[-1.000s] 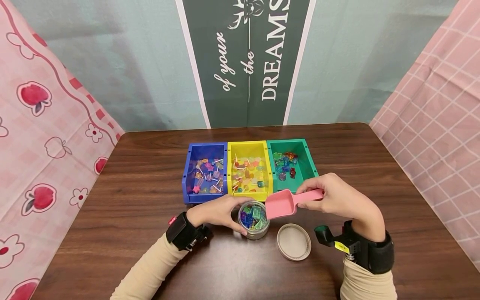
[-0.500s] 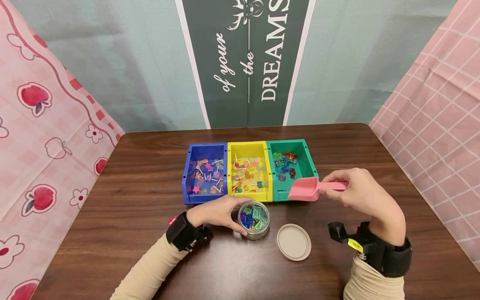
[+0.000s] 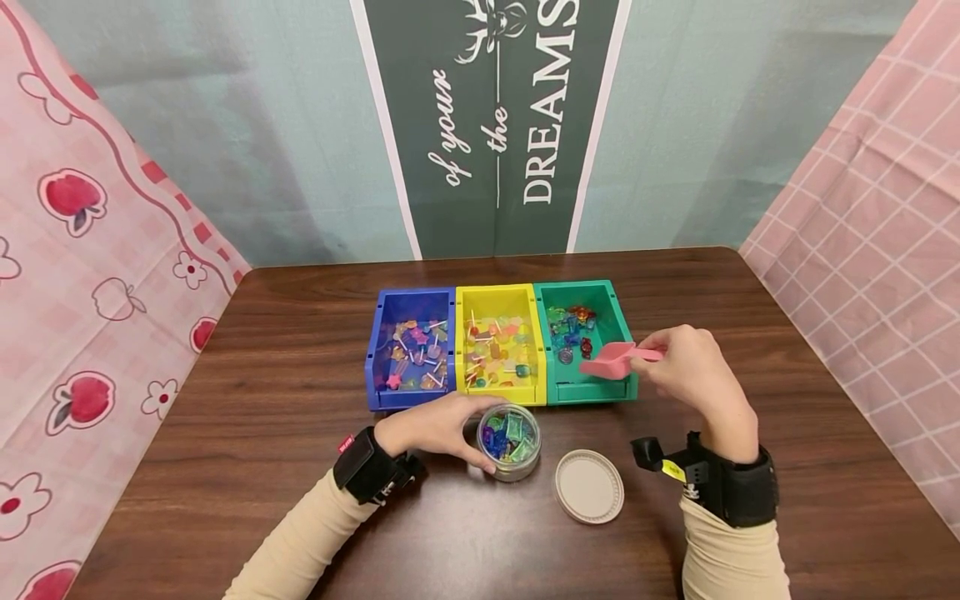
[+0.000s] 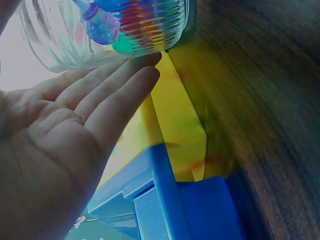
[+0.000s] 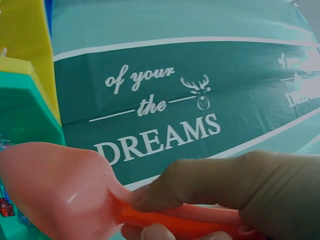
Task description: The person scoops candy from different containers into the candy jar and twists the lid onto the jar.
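Observation:
Near the middle of the table stands a clear round jar holding blue, purple and green translucent pieces. My left hand holds it from the left, thumb on the near side and fingers on the far side. In the left wrist view those fingers lie fairly straight against the glass. My right hand grips a pink scoop by its handle. The scoop's tilted bowl is over the front right of the green bin, which holds several coloured translucent pieces. Whether the bowl carries anything is hidden.
A yellow bin and a blue bin adjoin the green one on its left, both with small candy-like pieces and little sticks. A pale round lid lies to the right of the jar. Fabric drapes surround the wooden table.
The pink scoop has gone from beside the jar, away to the right, and then forward over the green bin. The left hand and the jar have stayed in place.

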Motion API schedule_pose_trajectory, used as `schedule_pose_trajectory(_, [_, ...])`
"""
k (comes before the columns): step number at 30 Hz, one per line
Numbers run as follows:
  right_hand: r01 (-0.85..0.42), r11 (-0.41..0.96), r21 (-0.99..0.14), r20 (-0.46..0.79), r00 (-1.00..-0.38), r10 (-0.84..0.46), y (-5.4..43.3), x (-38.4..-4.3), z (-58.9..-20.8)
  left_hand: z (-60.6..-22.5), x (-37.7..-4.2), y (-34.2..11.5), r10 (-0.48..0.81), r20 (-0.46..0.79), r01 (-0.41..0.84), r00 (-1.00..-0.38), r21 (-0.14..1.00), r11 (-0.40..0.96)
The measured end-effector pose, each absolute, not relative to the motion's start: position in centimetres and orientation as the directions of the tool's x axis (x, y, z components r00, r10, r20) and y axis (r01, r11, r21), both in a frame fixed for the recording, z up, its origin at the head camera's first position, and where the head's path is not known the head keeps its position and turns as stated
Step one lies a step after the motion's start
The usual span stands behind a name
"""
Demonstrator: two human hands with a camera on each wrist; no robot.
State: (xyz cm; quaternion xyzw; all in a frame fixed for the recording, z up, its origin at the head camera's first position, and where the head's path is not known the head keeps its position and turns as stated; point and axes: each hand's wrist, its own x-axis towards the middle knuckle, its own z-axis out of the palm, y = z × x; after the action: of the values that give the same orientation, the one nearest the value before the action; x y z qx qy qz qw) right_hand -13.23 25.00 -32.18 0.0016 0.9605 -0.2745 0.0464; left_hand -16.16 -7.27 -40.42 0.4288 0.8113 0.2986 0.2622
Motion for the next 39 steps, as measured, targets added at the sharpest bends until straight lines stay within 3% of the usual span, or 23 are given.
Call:
schedule_pose_trajectory(24, [0.008,0.861,-0.508,-0.113,-0.992,-0.058,24.1,-15.2,-34.3,-40.5,-16.2,-7.3,0.854,-0.173,0.530,-0.491,0.719,0.450])
schedule_pose_trajectory(39, [0.089,0.856,-0.510,-0.185,-0.983,-0.008,23.4,-15.5,-35.1,-40.6,-16.2,-7.3,0.850,-0.181,0.525,-0.494,0.717,0.458])
